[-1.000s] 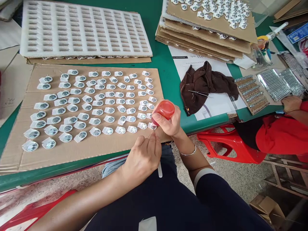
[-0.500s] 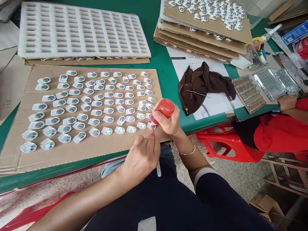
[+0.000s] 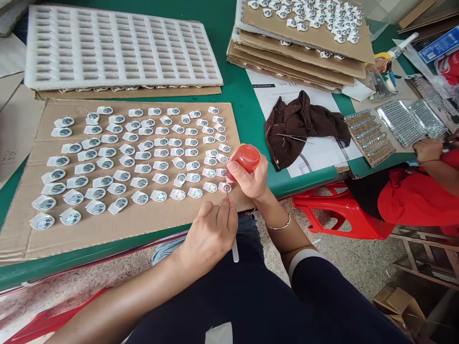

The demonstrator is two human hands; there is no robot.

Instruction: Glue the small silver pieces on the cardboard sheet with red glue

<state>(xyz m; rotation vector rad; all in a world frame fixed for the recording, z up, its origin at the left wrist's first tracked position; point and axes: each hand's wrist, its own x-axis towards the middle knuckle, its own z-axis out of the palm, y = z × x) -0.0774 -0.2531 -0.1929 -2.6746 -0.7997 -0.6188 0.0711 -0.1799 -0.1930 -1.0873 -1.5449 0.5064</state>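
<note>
My right hand [image 3: 254, 179] is wrapped round a red translucent squeeze bottle [image 3: 246, 158], its lower end pointed down at the cardboard's right edge. My left hand [image 3: 211, 229] pinches a slim tool with a thin metal tip; its pale flat handle end [image 3: 235, 253] sticks out below the hand. Tip and bottle meet over a small round silver piece on a white tab [image 3: 225, 187]. Whether they touch it I cannot tell. Rows of similar silver pieces with white tabs [image 3: 142, 168] lie across the brown cardboard sheet [image 3: 118, 229].
A white slotted foam tray [image 3: 122, 48] lies behind the sheet. Stacked cardboard sheets [image 3: 297, 59] bearing more pieces stand at back right. A brown cloth [image 3: 304, 122] with needle-like metal pieces lies on paper. Another person's hand [image 3: 428, 150] is at the right, near a red stool [image 3: 340, 210].
The view has shifted slightly. My hands, the bottle and the tool keep nearly the same place at the same silver piece. The other person's hands have moved slightly.
</note>
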